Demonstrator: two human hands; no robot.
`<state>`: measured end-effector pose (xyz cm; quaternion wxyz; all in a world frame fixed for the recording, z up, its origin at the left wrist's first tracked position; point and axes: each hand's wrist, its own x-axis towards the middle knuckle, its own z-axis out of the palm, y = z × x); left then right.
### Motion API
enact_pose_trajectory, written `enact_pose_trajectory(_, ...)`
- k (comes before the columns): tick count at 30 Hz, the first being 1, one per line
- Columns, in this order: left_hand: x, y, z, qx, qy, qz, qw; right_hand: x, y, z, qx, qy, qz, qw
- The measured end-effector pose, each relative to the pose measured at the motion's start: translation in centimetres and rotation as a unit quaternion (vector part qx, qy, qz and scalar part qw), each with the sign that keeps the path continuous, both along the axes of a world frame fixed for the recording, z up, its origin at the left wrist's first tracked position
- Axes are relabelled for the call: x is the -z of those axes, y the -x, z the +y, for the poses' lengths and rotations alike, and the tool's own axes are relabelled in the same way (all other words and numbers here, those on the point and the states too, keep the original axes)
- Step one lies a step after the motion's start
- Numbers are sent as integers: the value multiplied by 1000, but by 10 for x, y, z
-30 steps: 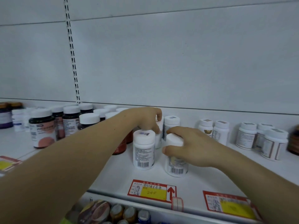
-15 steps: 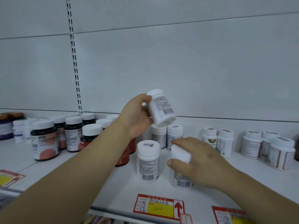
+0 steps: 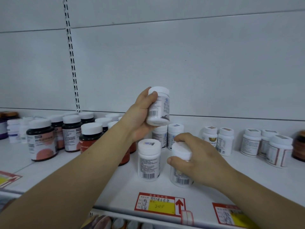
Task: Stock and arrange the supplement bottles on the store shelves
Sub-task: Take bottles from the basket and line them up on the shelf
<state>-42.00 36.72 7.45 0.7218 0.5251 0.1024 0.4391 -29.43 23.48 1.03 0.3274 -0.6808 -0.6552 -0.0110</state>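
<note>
A white bottle [image 3: 159, 108] is held in the air above the shelf [image 3: 247, 179], over the back bottles [image 3: 175, 136], and is gripped round its side by the curled fingers and thumb of the left hand [image 3: 138, 116]. A second bottle [image 3: 181, 172], standing near the shelf front, is clasped at the cap by the right hand [image 3: 201, 161]. The lifted bottle is best lowered straight into a gap, label turned forward, with neighbours left unknocked. Its long axis is kept near vertical, cap up, barcode side toward the person.
</note>
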Motion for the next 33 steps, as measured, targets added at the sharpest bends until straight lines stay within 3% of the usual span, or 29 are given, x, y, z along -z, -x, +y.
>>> enact_pose_trajectory(4, -3, 1, -2, 5, 38, 44, 998, 1, 2, -1, 5, -10, -5, 1000)
enact_pose_trajectory(9, 3, -2, -7, -4, -21, 45, 999, 1, 1, -1, -3, -14, -11, 1000)
enact_pose_trajectory(15, -1, 3, -8, 69, 93, 2, 993, 4, -2, 1, -8, -14, -11, 1000)
enact_pose_trajectory(20, -3, 1, -9, 32, 124, -20, 992, 5, -3, 3, -8, -7, -4, 1000)
enact_pose_trajectory(27, -4, 7, -4, 79, 136, -19, 987, 5, -3, 4, -6, 2, -8, 1000)
enact_pose_trajectory(29, -5, 7, -2, 55, 91, -27, 994, 5, -4, 4, -7, 2, -5, 1000)
enact_pose_trajectory(31, -3, 9, 3, -22, -45, -11, 999, 5, -5, 5, -9, 2, -3, 1000)
enact_pose_trajectory(33, -2, 13, 6, -126, -209, 40, 969, 5, -5, 5, -12, 4, -2, 1000)
